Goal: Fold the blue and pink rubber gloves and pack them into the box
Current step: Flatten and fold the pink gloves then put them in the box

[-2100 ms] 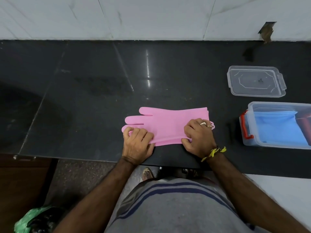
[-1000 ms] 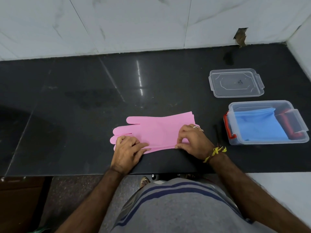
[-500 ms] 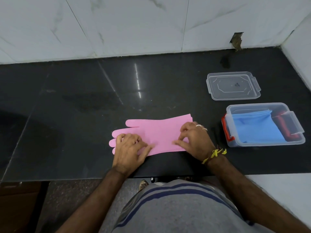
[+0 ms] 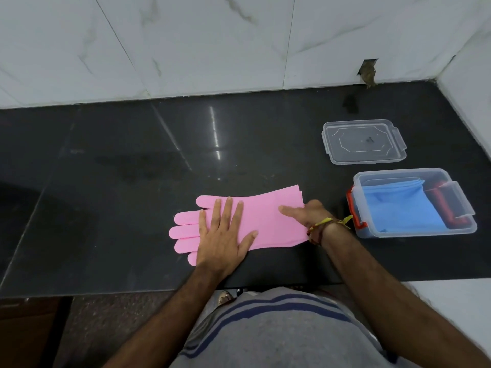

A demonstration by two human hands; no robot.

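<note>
Since half a second ago the left hand [image 4: 224, 235] went from curled to flat, fingers spread, pressing the pink glove [image 4: 255, 221] at frame centre; right hand [image 4: 305, 212] at the cuff, thumb out, fingers hidden, grip unclear; smoothing before the fold, likely. Counts: one pink glove, maybe stacked pair; one lid [image 4: 364, 142]; one box [image 4: 414, 203] at right, blue glove [image 4: 398, 208] inside.

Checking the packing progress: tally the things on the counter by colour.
Pink: 1, the pink gloves lying flat as one stack
Blue: 1, the blue gloves in the box
Clear: 2, the box and its lid
Total: 4
</note>
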